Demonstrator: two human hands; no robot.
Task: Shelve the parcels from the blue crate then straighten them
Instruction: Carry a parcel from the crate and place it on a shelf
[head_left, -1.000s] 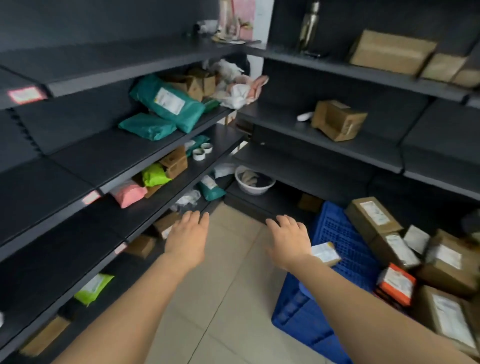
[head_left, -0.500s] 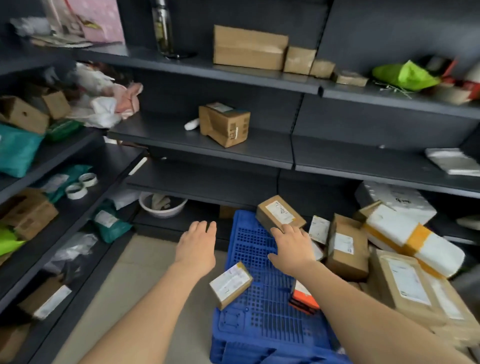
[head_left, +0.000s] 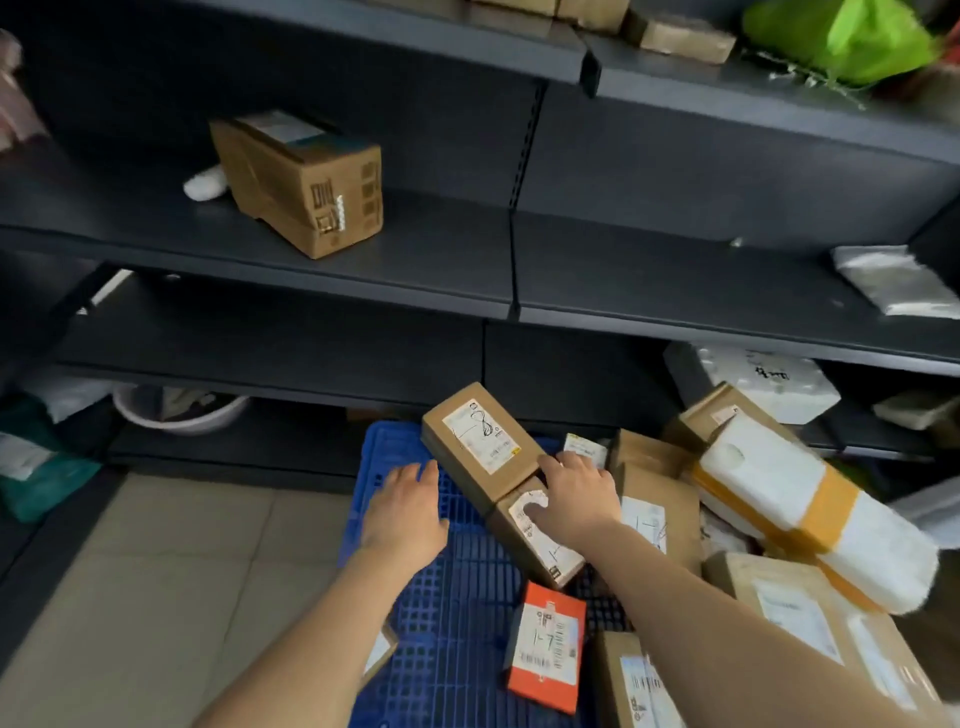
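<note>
A blue crate (head_left: 457, 613) stands on the floor under the shelves, with several parcels piled in and beside it. A brown box with a white label (head_left: 480, 444) lies at its far end. My right hand (head_left: 574, 493) lies flat across the near right corner of that box and a smaller brown box (head_left: 540, 540) below it, fingers spread. My left hand (head_left: 410, 506) hovers open just left of the labelled box, over the crate's grid. An orange parcel (head_left: 545, 647) lies nearer me.
Dark shelves (head_left: 363, 270) run across the back; a brown box (head_left: 306, 182) sits on the middle one. A white parcel with yellow tape (head_left: 800, 499) and more brown boxes (head_left: 810, 618) crowd the right. A white basin (head_left: 176, 410) sits low left.
The view has swung from the left shelves round and down to the crate. Both hands moved forward, and the right one has come down onto the labelled boxes.
</note>
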